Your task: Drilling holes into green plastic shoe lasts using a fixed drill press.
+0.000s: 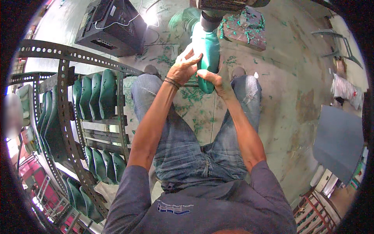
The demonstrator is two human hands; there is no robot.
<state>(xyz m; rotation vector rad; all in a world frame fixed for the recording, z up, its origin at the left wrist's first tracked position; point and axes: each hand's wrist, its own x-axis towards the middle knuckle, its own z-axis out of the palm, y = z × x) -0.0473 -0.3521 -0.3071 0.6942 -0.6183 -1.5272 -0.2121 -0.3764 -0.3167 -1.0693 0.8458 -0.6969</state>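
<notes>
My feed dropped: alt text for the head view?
The person's left hand and right hand hold a long, rounded green piece at a dark cylindrical machine part. Green shavings litter the grey floor; curved green pieces stand on a perforated dark metal rack at left.

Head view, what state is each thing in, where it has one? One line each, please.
Green shoe form: held in both hands, far end at the machine
Left hand: closed on the form
Right hand: closed on the form
Light: lit
Brown block: strewn with green shavings
Metal rack: loaded with green forms
Floor: littered with shavings
</notes>
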